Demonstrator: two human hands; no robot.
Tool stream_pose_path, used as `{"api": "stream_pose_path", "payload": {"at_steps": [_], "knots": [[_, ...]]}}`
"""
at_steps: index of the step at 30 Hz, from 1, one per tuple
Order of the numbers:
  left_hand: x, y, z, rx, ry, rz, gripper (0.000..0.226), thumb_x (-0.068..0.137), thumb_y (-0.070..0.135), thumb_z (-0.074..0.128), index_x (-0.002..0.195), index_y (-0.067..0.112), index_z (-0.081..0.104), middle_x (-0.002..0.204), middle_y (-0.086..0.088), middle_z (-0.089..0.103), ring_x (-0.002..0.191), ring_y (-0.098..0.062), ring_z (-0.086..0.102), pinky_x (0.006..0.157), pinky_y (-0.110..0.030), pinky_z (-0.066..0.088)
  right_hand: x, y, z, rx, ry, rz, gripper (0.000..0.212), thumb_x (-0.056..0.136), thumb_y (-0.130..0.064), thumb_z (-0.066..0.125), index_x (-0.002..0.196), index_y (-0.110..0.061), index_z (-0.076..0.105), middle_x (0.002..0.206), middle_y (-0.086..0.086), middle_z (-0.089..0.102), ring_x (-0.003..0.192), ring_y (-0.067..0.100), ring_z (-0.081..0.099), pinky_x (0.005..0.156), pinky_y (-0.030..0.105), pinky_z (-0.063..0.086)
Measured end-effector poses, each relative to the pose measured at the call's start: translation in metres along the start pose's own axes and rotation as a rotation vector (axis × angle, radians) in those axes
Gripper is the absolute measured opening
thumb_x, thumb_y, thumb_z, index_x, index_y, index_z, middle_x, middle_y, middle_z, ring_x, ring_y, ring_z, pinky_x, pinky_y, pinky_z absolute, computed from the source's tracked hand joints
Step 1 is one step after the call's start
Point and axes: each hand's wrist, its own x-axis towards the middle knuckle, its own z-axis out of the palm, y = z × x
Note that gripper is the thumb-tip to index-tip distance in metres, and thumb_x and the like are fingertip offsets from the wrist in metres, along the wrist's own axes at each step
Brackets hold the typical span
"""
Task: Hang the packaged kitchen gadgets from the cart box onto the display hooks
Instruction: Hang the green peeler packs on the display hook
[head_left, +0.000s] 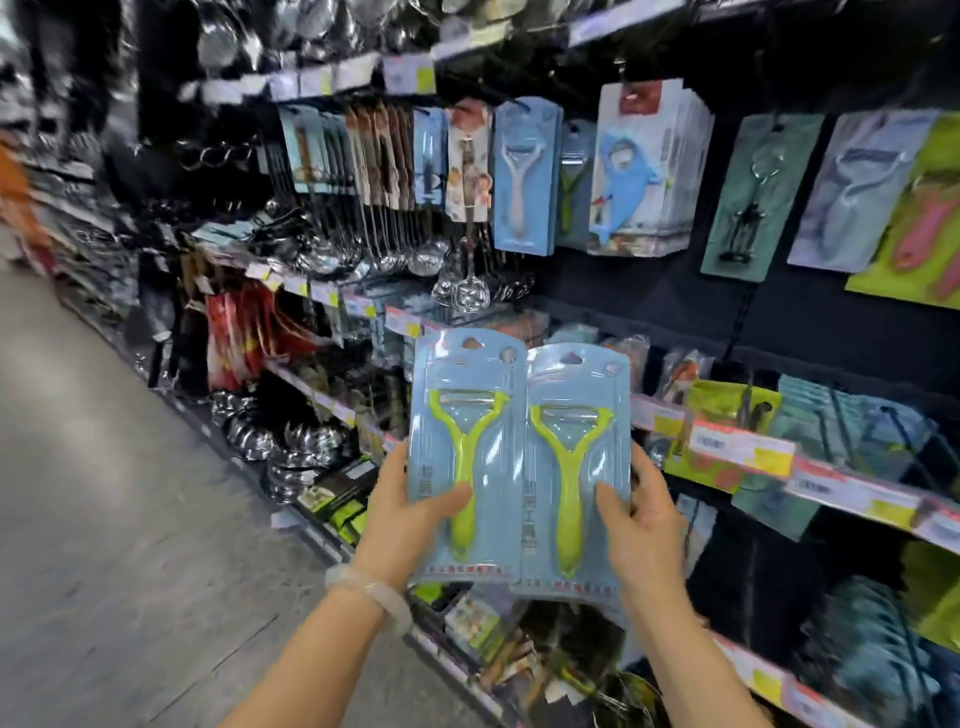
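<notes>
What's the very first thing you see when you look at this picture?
Two light blue packs side by side in the middle, each with a bright green peeler inside: the left hand holds the left peeler pack and the right hand holds the right peeler pack. Higher up on the display hangs a blue shark-shaped gadget in its pack.

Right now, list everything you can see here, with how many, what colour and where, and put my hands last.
peeler packs: two, blue cards with green peelers, side by side, one per hand
hanging peeler pack: one in front, blue card, pale peeler, upper hooks
shark gadget packs: a stack, white cards, blue shark, right of that
ladles: several, silver, hanging left of centre
price tags: many, white, red and yellow, along shelf edges
floor: grey, left
left hand: thumb on left pack, pale wristband
right hand: thumb on right pack
</notes>
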Motion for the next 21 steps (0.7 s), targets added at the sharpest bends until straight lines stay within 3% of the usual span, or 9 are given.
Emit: {"api": "stream_pose_path", "payload": {"at_steps": [2, 4, 9, 15, 19, 21], "knots": [[0.034, 0.011, 0.001, -0.004, -0.006, 0.025, 0.045, 0.082, -0.005, 0.066, 0.113, 0.025, 0.053, 0.108, -0.007, 0.068, 0.096, -0.022, 0.068, 0.082, -0.039, 0.056, 0.032, -0.004, 0.016, 0.022, 0.009, -0.045, 0.050, 0.094, -0.003, 0.049, 0.137, -0.029, 0.045, 0.126, -0.005, 0.060, 0.111, 0.012, 0.060, 0.088, 0.025, 0.050], [0.065, 0.020, 0.001, 0.017, -0.010, 0.057, 0.046, 0.081, -0.003, 0.067, 0.117, 0.021, 0.051, 0.111, -0.009, 0.067, 0.098, -0.025, 0.067, 0.085, -0.043, 0.055, 0.059, -0.009, 0.029, 0.018, 0.019, -0.083, 0.051, 0.093, -0.001, 0.049, 0.136, -0.028, 0.046, 0.126, -0.006, 0.060, 0.111, 0.009, 0.059, 0.088, 0.022, 0.049], [0.129, 0.040, 0.004, 0.002, -0.028, 0.099, 0.044, 0.081, -0.001, 0.068, 0.113, 0.026, 0.055, 0.107, -0.003, 0.070, 0.093, -0.021, 0.070, 0.082, -0.041, 0.056, 0.120, -0.020, 0.052, 0.053, 0.036, -0.110, 0.050, 0.092, 0.002, 0.049, 0.131, -0.029, 0.047, 0.114, -0.008, 0.065, 0.089, -0.004, 0.064, 0.069, 0.010, 0.049], [0.201, 0.056, 0.012, -0.038, -0.110, 0.149, 0.049, 0.082, 0.002, 0.068, 0.121, 0.028, 0.054, 0.109, 0.001, 0.070, 0.094, -0.019, 0.070, 0.082, -0.042, 0.056, 0.178, -0.042, 0.067, -0.009, 0.070, -0.198, 0.049, 0.093, -0.001, 0.049, 0.135, -0.027, 0.046, 0.117, -0.006, 0.064, 0.092, -0.002, 0.064, 0.069, 0.009, 0.049], [0.246, 0.067, 0.013, -0.086, -0.176, 0.199, 0.045, 0.082, -0.002, 0.066, 0.115, 0.028, 0.057, 0.101, 0.003, 0.072, 0.088, -0.017, 0.071, 0.070, -0.031, 0.059, 0.206, -0.056, 0.084, -0.046, 0.123, -0.268, 0.051, 0.094, -0.003, 0.049, 0.137, -0.028, 0.042, 0.111, -0.006, 0.066, 0.084, -0.002, 0.065, 0.064, 0.010, 0.049], [0.268, 0.074, 0.011, -0.111, -0.209, 0.211, 0.046, 0.081, -0.004, 0.065, 0.114, 0.027, 0.057, 0.100, 0.000, 0.073, 0.087, -0.019, 0.071, 0.066, -0.028, 0.059, 0.218, -0.062, 0.096, -0.070, 0.171, -0.287, 0.056, 0.095, -0.006, 0.050, 0.142, -0.032, 0.035, 0.102, 0.001, 0.067, 0.067, 0.009, 0.062, 0.057, 0.010, 0.047]]}}
